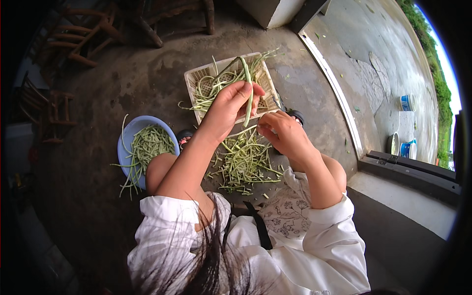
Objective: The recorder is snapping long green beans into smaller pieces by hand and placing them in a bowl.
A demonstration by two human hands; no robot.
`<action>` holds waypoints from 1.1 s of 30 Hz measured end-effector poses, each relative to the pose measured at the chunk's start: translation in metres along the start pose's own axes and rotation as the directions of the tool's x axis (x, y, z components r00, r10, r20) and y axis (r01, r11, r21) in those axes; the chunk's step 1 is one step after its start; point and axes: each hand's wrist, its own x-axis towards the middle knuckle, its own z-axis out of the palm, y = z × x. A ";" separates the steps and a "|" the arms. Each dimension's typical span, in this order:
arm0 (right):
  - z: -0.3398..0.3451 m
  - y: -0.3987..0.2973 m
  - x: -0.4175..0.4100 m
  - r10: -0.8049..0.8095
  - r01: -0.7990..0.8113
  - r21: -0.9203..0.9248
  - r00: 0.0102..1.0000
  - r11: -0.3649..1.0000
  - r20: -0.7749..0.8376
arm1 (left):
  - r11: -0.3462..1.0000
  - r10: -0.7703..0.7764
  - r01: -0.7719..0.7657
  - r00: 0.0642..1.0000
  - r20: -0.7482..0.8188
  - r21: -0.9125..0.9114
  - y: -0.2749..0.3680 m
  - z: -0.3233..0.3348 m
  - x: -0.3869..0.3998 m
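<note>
My left hand grips a long green bean between thumb and fingers, over the near part of a cream plastic crate. More long beans lie loose in that crate, some hanging over its rim. To the right, my right hand has its fingers curled near the crate's near right corner; a thin pale strand or bean end reaches its fingertips, and whether it is held cannot be told. Below both hands, a heap of bean pieces and thin strands lies on the floor.
At my left knee stands a blue plastic basin with short bean pieces and several long beans over its rim. Wooden chairs are at the upper left. A metal door track crosses the floor at right, with buckets outside.
</note>
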 end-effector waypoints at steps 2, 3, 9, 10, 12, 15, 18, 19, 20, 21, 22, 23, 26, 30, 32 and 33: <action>0.014 0.013 -0.015 -0.007 0.018 -0.109 0.994 0.994 0.107 | 0.998 -0.026 0.027 0.999 0.023 -0.058 0.002 0.006 0.001; 0.017 0.013 -0.019 0.001 0.045 -0.211 0.977 0.976 0.215 | 0.992 -0.055 0.060 0.997 0.046 -0.114 0.002 0.010 0.001; -0.015 -0.003 0.007 0.336 -0.069 0.978 0.942 0.195 0.000 | 0.992 -0.124 0.112 0.951 0.283 0.055 -0.004 0.020 -0.008; -0.020 0.000 0.009 0.306 -0.027 0.999 0.952 0.027 0.018 | 0.985 -0.171 0.157 0.937 0.305 0.071 -0.005 0.022 -0.010; -0.027 0.005 0.011 0.388 0.073 0.994 0.921 -0.085 -0.035 | 0.974 -0.225 0.207 0.915 0.334 0.090 -0.008 0.025 -0.013; -0.030 0.017 0.011 0.370 0.096 0.990 0.928 -0.104 -0.051 | 0.932 -0.334 0.362 0.843 0.421 0.013 -0.013 0.028 -0.015; -0.034 0.012 0.012 0.426 0.120 0.991 0.895 0.055 -0.131 | 0.859 -0.391 0.494 0.804 0.448 -0.137 -0.017 0.028 -0.016; -0.034 0.012 0.013 0.409 0.129 0.981 0.895 0.146 -0.179 | 0.857 -0.395 0.497 0.804 0.443 -0.137 -0.018 0.027 -0.016; -0.035 0.010 0.014 0.406 0.146 0.961 0.884 0.235 -0.234 | 0.865 -0.399 0.491 0.796 0.456 -0.100 -0.018 0.027 -0.017; -0.037 0.010 0.015 0.409 0.145 0.961 0.882 0.233 -0.232 | 0.872 -0.402 0.485 0.784 0.473 -0.062 -0.019 0.027 -0.016; -0.039 0.011 0.016 0.402 0.163 0.960 0.882 0.229 -0.246 | 0.871 -0.410 0.488 0.780 0.473 -0.049 -0.021 0.025 -0.016; -0.041 0.011 0.017 0.394 0.181 0.958 0.882 0.224 -0.259 | 0.870 -0.412 0.490 0.778 0.474 -0.049 -0.021 0.025 -0.015; -0.042 0.018 0.016 0.450 0.247 0.961 0.849 0.123 -0.275 | 0.894 -0.414 0.448 0.822 0.392 0.006 -0.024 0.023 -0.011; -0.033 0.020 0.016 0.401 0.264 0.918 0.838 0.296 -0.370 | 0.901 -0.407 0.376 0.906 0.118 0.217 -0.029 0.014 -0.006; -0.030 0.014 0.013 0.353 0.224 0.815 0.817 0.534 -0.456 | 0.902 -0.365 0.356 0.931 -0.012 0.245 -0.033 0.015 -0.002; -0.028 0.012 0.013 0.351 0.225 0.816 0.819 0.533 -0.455 | 0.902 -0.364 0.356 0.931 -0.015 0.245 -0.034 0.015 -0.002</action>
